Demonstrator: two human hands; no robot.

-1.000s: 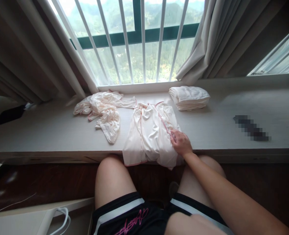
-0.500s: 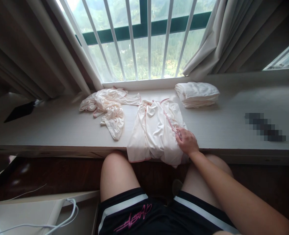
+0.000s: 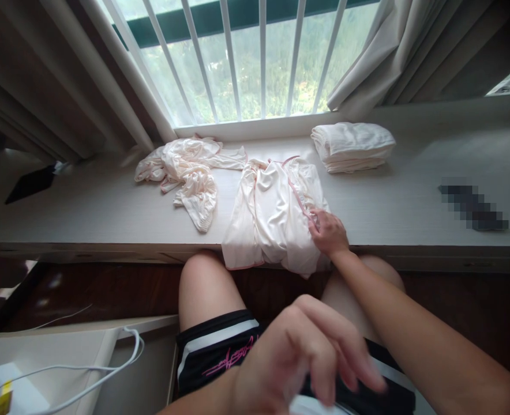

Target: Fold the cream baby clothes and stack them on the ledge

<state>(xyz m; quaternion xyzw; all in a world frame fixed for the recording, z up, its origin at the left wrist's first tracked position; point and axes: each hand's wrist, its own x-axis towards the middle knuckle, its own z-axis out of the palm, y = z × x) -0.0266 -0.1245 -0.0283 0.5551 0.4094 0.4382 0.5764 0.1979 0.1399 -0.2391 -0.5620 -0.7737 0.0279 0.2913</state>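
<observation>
At the centre of the frame, the cream garment (image 3: 272, 202) lies wrinkled on the worktop (image 3: 393, 219), with its lower hem hanging over the front edge between the person's knees. The right hand (image 3: 330, 233) is on its right side, fingers bent; the grip appears closed on the pink trim (image 3: 297, 197) and a little cloth gathered with it. Low in the frame, the left hand (image 3: 289, 340) is lifted above the lap, blurred, its fingers loosely curled and well apart from the cloth. A pale patch shows beneath it at the bottom edge, so whether that grip holds anything cannot be told.

The overhanging hem is the likeliest source of trouble: a pull towards the lower edge could slide the garment off the worktop, since the fabric looks thin and slippery. With only one hand on it, tugging the trim could twist the cloth and deepen its creases. At upper left, the crumpled garment (image 3: 190, 164) stretches a sleeve close to the cream garment's top corner, and a wide sweep could drag both together. Careless movement towards upper right could topple the folded cloth stack (image 3: 352, 147).
</observation>
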